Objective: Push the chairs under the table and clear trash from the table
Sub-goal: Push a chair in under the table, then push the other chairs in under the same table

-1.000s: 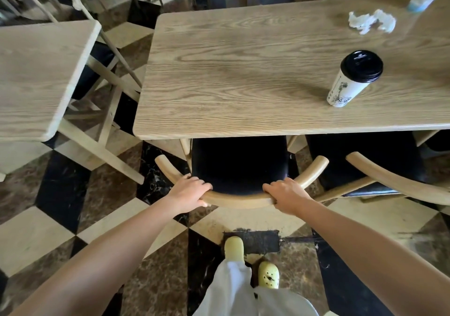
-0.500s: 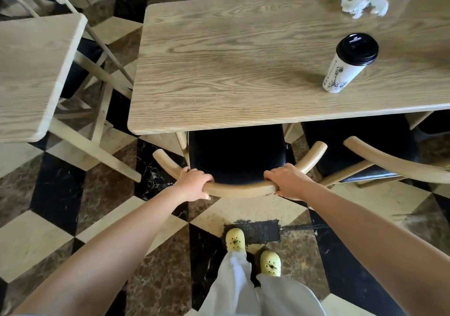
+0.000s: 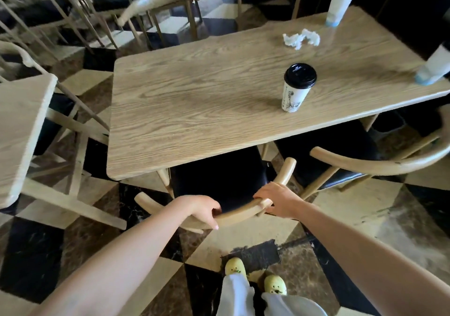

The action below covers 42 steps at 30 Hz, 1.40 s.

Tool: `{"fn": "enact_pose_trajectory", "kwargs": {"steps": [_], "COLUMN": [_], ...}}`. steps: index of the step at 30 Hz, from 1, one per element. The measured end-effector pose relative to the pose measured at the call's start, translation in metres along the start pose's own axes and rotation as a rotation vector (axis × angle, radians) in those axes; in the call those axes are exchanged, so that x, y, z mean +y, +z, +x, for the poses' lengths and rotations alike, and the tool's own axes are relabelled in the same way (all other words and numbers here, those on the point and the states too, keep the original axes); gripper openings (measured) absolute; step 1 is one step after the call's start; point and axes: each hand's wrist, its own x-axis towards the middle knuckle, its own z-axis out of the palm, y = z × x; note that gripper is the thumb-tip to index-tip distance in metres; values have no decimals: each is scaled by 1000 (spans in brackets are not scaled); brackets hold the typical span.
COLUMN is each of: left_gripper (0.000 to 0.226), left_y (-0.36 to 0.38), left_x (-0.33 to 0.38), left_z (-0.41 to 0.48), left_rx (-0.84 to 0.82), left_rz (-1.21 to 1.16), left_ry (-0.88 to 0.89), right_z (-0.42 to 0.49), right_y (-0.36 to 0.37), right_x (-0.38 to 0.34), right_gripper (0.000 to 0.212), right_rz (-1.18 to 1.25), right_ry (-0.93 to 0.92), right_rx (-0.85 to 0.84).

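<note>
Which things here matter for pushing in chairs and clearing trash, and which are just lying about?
Job in hand: near chair, gripped by left hand and right hand; second chair; table; lidded cup; crumpled tissue; probably the two blurred pale containers.
Lying about: neighbouring table; far chairs.

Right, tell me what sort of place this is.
Probably a café dining area: rows of matching wooden chairs around wooden tables, with a lidded takeaway cup and a crumpled napkin left on top.
</note>
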Motion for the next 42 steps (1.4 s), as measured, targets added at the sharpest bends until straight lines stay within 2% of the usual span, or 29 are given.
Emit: {"fn": "enact_pose_trajectory", "kwargs": {"steps": [5,9,13,19,25,29,35,42], "left_gripper": [56,50,42,41,42,40,44,45], "left_y": [-39,-61,-77,-100,-99,-87,-99,-125], "left_x": [45,81,126,220,341,425,526,610], "left_z": [6,23,39,63,99,134,172,216], "left_rx": [-94,-93,-15,47,36,130,42,-60], "left_rz": [-157,-86,71,314,409,539,604,704], "left_ry": [83,125,179,250,346,362,401,478], "right_z": [-17,-38,-70,-155,-239,-290,-355,-385], "right_y": [-16,-37,-56,-63,-67,-74,-75,-61], "right_x": [8,16,41,109,194,251,319,388], "right_gripper": [43,41,45,42,46,45,46,44], "right_rz": [272,471,377,459,541,587,697,696], "right_ry": [162,318,460,588,660,752,859,952], "right_rx": [23,19,-165,-164,-230,-213,-146,-126]}}
